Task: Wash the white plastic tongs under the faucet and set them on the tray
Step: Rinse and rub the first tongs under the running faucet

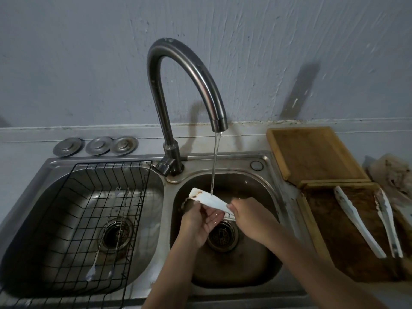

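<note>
Both my hands, left hand and right hand, grip the white plastic tongs under the faucet stream; wet plastic could slip into the sink.

Glossy steel faucet, white plastic tongs, rough wooden tray

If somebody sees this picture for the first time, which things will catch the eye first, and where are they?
The tall curved faucet in the middle stands out first, with water running into the right basin. Under the stream, the left hand and right hand hold stained white tongs. At the right, two more tongs lie on a wooden tray, and a black wire rack sits in the left basin.
</note>
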`<state>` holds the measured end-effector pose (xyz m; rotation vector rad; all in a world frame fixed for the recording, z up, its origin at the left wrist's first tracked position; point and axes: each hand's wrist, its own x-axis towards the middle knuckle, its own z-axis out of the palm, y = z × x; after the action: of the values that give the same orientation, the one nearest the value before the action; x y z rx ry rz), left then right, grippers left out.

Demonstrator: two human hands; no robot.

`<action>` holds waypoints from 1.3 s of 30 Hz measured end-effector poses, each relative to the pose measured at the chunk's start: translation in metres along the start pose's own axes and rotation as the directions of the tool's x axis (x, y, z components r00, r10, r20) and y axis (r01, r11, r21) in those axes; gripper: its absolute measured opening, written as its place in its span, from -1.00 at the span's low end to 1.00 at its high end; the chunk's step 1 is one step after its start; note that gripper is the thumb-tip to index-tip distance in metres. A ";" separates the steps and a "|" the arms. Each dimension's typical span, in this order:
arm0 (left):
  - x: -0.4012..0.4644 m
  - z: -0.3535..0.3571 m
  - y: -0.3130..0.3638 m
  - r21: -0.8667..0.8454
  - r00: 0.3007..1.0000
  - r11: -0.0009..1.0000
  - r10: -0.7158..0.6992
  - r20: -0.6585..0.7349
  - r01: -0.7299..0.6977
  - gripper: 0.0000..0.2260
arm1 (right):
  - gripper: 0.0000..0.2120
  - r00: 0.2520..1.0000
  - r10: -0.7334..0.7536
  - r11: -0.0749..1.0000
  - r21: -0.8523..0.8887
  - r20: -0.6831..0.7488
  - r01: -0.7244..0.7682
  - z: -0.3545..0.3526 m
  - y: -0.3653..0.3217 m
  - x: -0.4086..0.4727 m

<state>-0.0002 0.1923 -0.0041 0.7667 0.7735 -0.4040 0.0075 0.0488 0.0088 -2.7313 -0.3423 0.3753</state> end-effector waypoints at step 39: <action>0.016 -0.002 0.003 0.394 0.996 0.917 0.039 0.086 -0.070 -0.51 | -0.62 0.981 0.158 0.914 0.358 0.116 -0.190 0.002 0.012 -0.013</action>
<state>0.0113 0.1944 -0.0156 1.1442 0.6015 -0.5463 -0.0030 0.0350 0.0053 -2.3849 -0.0394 0.5452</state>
